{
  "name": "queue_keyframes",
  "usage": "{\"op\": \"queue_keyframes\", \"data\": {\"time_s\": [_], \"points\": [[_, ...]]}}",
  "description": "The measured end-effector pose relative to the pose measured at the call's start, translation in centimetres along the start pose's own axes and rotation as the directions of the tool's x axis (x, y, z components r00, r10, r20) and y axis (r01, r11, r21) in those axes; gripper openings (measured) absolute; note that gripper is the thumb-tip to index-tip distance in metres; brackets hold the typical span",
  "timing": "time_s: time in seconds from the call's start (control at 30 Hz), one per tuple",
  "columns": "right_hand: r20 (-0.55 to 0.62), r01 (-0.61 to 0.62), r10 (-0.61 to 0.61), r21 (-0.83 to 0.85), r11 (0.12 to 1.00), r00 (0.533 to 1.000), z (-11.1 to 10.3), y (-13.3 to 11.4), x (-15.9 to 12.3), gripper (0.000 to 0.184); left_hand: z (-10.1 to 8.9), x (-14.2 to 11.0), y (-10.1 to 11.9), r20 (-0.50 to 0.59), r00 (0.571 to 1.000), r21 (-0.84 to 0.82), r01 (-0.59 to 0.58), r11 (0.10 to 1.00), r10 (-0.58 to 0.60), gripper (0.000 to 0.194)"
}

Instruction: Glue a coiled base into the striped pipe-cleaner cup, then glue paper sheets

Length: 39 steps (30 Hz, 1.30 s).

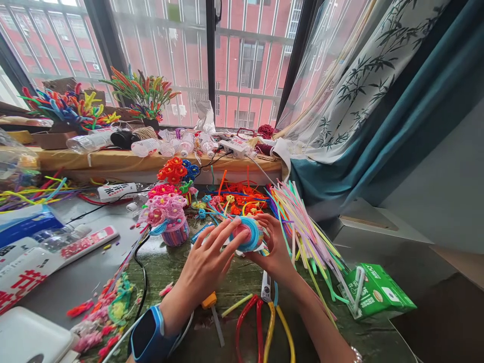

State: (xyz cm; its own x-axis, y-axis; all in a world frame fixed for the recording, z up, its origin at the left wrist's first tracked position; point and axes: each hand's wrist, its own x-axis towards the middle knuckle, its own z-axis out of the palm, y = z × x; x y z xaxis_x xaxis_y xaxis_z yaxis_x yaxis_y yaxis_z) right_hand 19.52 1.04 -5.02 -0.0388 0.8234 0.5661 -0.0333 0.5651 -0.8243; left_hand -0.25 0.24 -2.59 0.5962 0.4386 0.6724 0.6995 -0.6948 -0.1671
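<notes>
Both my hands hold a small round coil (249, 233) of blue and pink pipe cleaner above the dark table. My left hand (206, 264), with a blue watch at the wrist, has its fingers stretched over the coil's left side and the fingertips pressed on it. My right hand (275, 248) cups the coil from the right and below with curled fingers. A finished pink and purple pipe-cleaner flower basket (168, 219) stands just left of my hands.
Scissors with red and yellow handles (264, 315) lie under my wrists. A fan of pastel pipe cleaners (306, 229) spreads right, beside a green carton (374, 292). Loose coloured pieces (106, 315) lie at lower left. Bottles and pipe-cleaner bouquets (141, 93) line the windowsill.
</notes>
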Motion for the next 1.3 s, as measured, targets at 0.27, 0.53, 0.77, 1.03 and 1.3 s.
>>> {"op": "queue_keyframes", "data": {"time_s": [0.27,0.53,0.77,1.03,1.3], "points": [[0.007,-0.047,0.046,0.048,0.998,0.999,0.1,0.0,-0.1,0.076,0.1,-0.1,0.0,0.02,1.0,-0.014,0.02,1.0,-0.02,0.06],[0.064,-0.107,0.1,0.109,0.988,0.993,0.2,0.0,0.0,0.079,0.3,0.0,0.3,0.047,0.976,-0.245,0.219,0.944,-0.214,0.079],[0.158,-0.207,0.186,0.126,0.97,0.97,0.3,-0.2,0.0,0.082,1.3,-0.5,0.0,0.217,0.9,-0.537,0.433,0.723,-0.378,0.09],[0.212,-0.291,0.247,0.206,0.934,0.945,0.2,-0.1,0.1,0.068,1.2,-0.2,0.3,0.185,0.916,-0.592,0.394,0.703,-0.357,0.098],[0.229,-0.328,0.274,0.245,0.912,0.934,0.5,0.0,0.0,0.076,1.1,-0.1,0.3,0.164,0.907,-0.608,0.403,0.684,-0.389,0.085]]}}
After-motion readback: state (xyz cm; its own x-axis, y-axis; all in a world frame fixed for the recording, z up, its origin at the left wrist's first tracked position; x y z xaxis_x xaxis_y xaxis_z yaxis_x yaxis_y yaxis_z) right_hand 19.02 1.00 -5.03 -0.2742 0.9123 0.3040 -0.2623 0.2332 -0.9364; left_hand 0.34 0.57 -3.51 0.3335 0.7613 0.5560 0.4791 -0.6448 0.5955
